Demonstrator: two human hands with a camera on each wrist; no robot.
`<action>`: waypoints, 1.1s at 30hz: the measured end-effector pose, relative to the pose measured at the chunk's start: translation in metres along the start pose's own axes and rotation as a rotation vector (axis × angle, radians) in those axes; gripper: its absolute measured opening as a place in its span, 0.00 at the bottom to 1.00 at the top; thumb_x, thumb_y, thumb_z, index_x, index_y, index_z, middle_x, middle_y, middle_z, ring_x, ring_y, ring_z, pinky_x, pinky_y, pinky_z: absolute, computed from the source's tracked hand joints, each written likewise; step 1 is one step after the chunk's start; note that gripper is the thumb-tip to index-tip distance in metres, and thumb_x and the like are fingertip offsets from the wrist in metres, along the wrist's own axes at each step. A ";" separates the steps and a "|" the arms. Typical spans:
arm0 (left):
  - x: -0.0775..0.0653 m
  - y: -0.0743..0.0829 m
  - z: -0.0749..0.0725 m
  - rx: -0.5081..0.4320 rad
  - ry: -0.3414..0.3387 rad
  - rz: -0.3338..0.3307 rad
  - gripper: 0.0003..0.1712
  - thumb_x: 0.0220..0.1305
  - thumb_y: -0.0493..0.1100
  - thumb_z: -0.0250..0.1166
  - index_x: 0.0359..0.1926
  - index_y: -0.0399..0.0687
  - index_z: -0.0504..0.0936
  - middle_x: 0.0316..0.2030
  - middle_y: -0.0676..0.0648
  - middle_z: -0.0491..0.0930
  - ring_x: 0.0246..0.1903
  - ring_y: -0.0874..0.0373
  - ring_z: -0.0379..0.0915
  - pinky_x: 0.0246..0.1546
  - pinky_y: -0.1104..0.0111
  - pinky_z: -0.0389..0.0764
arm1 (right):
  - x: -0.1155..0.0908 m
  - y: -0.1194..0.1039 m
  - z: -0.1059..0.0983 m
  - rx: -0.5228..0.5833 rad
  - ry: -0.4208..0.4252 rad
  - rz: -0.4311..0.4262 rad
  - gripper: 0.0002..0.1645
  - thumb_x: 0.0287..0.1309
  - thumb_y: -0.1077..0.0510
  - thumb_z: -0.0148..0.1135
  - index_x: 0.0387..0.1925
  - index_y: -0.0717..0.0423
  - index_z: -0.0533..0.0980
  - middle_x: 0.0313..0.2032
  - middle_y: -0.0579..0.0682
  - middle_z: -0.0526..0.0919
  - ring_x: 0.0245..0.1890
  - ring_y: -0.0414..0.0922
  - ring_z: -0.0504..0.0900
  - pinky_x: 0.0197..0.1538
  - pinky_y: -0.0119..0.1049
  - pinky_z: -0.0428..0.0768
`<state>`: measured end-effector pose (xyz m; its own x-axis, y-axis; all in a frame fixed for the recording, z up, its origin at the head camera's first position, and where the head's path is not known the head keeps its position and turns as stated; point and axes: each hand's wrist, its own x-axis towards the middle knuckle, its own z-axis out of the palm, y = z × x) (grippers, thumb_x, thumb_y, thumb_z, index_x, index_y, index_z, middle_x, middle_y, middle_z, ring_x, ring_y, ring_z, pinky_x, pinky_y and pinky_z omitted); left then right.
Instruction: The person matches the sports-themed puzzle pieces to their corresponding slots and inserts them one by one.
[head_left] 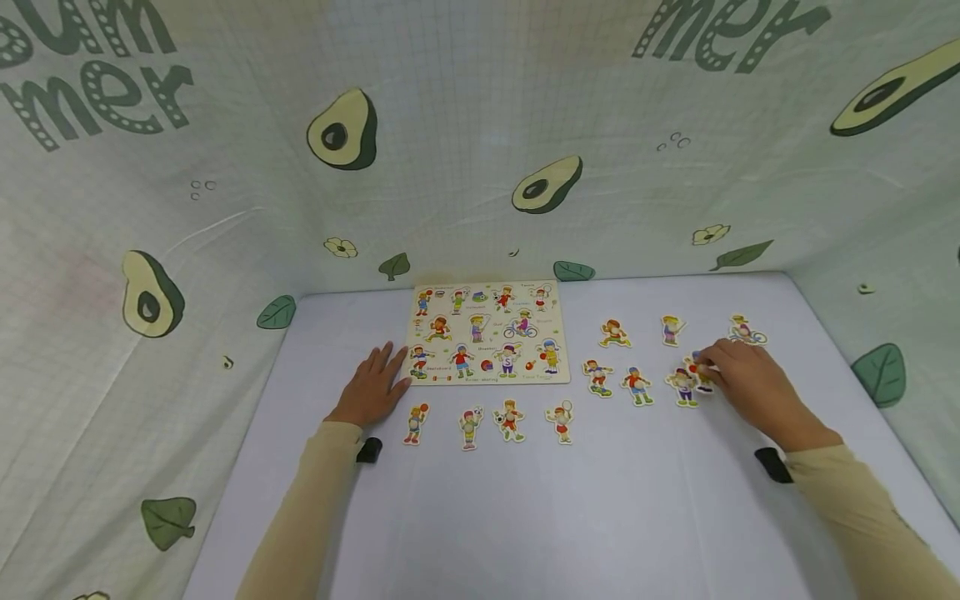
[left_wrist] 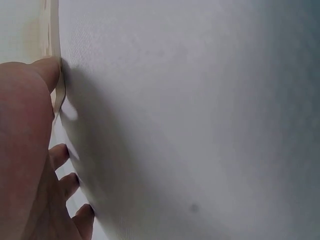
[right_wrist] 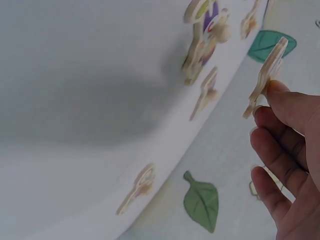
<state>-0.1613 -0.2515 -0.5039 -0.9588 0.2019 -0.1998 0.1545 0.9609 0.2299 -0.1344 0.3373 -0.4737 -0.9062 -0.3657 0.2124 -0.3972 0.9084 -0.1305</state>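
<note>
With fingers spread, my left hand (head_left: pixel 369 387) lies at the lower left corner of a wooden puzzle board (head_left: pixel 491 372) printed with children playing sports. In the left wrist view its thumb (left_wrist: pixel 47 70) touches the board's edge. At the right, my right hand (head_left: pixel 757 392) pinches a child-shaped wooden puzzle piece (right_wrist: pixel 267 75) between thumb and fingers, raised off the table in the right wrist view. From the head it is partly hidden by the fingers and overlaps a purple-shirted puzzle piece (head_left: pixel 684 386). Just beyond the hand is a cyclist puzzle piece (head_left: pixel 747 331).
Below the board, several puzzle pieces form a row, from a ball player (head_left: pixel 413 424) to a tennis player (head_left: pixel 561 422). Right of the board lie a runner (head_left: pixel 615 333), a skateboarder (head_left: pixel 597 377) and others. A printed cloth (head_left: pixel 450 208) hangs behind the white table (head_left: pixel 555 517).
</note>
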 end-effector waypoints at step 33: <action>0.002 -0.005 0.007 0.000 -0.018 -0.014 0.40 0.84 0.54 0.52 0.85 0.45 0.51 0.84 0.35 0.42 0.83 0.34 0.35 0.82 0.42 0.43 | 0.091 -0.116 0.043 0.022 -0.038 -0.186 0.12 0.67 0.61 0.73 0.48 0.61 0.83 0.44 0.53 0.85 0.50 0.52 0.83 0.57 0.50 0.81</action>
<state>-0.1628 -0.2546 -0.5124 -0.9565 0.1915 -0.2201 0.1406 0.9636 0.2273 -0.1772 0.1901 -0.4805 -0.8213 -0.5351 0.1980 -0.5614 0.8197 -0.1136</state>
